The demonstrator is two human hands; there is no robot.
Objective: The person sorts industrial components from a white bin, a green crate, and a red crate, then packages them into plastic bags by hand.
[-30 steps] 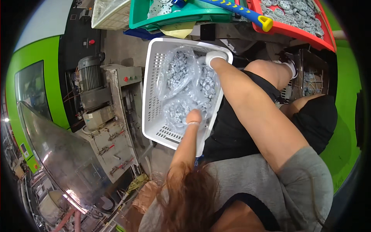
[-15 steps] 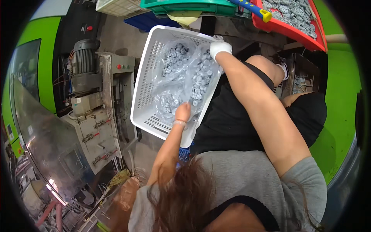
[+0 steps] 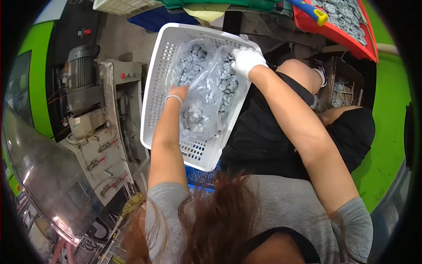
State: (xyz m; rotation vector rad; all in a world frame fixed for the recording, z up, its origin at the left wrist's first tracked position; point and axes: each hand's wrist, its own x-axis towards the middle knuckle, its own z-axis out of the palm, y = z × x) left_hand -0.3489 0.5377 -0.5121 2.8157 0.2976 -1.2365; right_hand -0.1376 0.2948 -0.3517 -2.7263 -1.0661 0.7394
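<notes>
Gripping clear bag (image 3: 206, 88) in white basket (image 3: 158, 83): left hand (image 3: 180, 93), gloved right hand (image 3: 246, 59).

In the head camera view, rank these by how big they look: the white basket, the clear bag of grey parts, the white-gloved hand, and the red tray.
1. White basket.
2. Clear bag of grey parts.
3. Red tray, though the picture's edge cuts it off, so its rank is unsure.
4. Right hand in its white glove.

Both arms reach forward, hands apart: left hand (image 3: 181, 93) bare, right hand (image 3: 246, 60) gloved.
</notes>
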